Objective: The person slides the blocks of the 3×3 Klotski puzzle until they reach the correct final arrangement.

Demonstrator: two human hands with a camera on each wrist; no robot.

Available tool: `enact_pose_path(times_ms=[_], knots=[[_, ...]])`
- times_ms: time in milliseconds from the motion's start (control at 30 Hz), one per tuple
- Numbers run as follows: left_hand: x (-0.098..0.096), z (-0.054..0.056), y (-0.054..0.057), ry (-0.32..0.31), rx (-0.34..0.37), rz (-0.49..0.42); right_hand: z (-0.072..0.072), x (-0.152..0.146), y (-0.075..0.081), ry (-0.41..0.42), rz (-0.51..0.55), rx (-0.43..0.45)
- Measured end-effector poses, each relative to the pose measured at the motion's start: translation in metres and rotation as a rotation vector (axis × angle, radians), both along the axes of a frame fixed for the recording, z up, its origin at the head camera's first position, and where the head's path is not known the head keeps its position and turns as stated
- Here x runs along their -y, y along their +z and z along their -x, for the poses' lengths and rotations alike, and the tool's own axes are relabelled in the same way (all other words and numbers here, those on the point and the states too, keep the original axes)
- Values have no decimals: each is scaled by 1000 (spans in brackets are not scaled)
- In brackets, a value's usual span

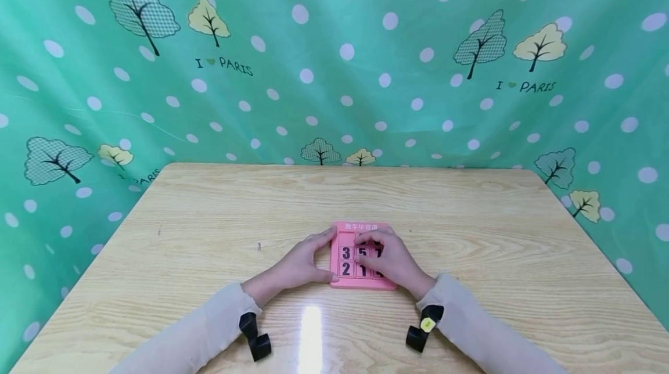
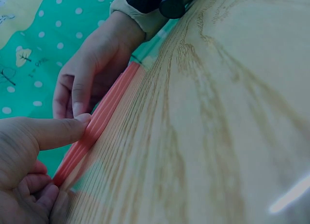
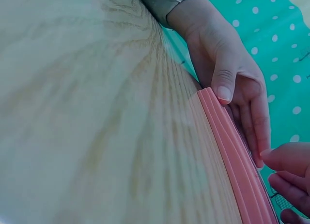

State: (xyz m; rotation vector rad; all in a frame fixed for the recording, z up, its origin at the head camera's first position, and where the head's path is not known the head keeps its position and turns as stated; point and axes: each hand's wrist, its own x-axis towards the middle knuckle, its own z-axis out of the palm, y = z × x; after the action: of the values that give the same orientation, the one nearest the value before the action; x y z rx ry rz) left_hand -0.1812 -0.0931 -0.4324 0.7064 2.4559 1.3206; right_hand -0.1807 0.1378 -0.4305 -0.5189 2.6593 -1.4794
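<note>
Right hand [image 1: 394,255]: thumb and forefinger bent over the number tiles, tips apart with a gap between them, both over the middle column; whether each tip touches a tile, cannot tell. Left hand [image 1: 300,259]: thumb and forefinger spread wide along the left side of the pink sliding puzzle [image 1: 362,285], thumb at its near left corner, forefinger at its far left corner, holding it by that edge. Puzzle lies flat on the table [image 1: 235,205], between the hands, a bit right of centre. Left column reads 3 [image 1: 345,253] above 2 [image 1: 345,270], bare pink slot at the far left; middle column shows 5 and 1; right column partly covered by the right hand. White characters run along the puzzle's far edge. Light grey sleeves [image 1: 209,324] on both arms, a black strap [image 1: 255,339] at each cuff, yellow round sticker [image 1: 427,324] on the right one. Table is pale wood grain, bright glare streak [image 1: 311,339] on the near part. Beyond it hangs a green cloth [image 1: 345,95] with pale dots, trees and "I PARIS" lettering.
</note>
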Motion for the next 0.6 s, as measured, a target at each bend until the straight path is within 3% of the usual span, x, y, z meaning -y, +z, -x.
enact_pose_path(times_ms=[600], knots=[[0, 0, 0, 5, 7, -2, -1, 3, 1, 22, -47, -26]])
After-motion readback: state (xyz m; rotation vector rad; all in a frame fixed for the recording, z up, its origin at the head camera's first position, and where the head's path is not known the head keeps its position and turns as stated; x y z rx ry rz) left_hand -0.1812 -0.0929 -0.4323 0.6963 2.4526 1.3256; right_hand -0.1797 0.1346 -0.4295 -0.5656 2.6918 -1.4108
